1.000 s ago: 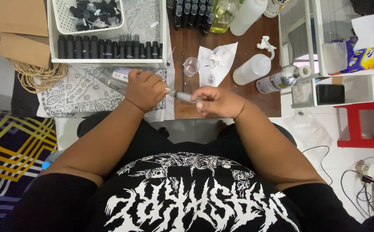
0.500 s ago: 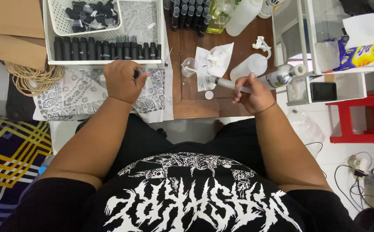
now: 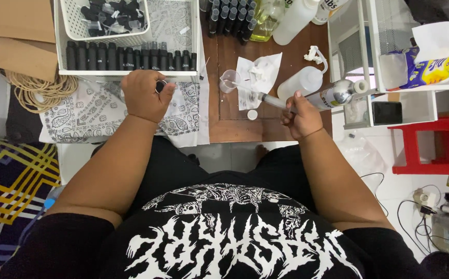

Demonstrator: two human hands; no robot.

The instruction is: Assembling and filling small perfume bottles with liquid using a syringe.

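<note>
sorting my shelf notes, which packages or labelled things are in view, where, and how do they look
Tissue pack: right shelf, soft, yellow and blue, white tissue sticking out.
Silver can: lying by the right hand, labelled.
Black bottles: row in white tray, pale labels.
Cardboard: top left, flat, brown.

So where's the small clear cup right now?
The clear cup stands on the wooden table, mid-frame, just left of the crumpled tissue, beyond the syringe tip.

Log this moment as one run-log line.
left hand: holds small black bottle | right hand: holds syringe | syringe tip: near clear cup
</note>
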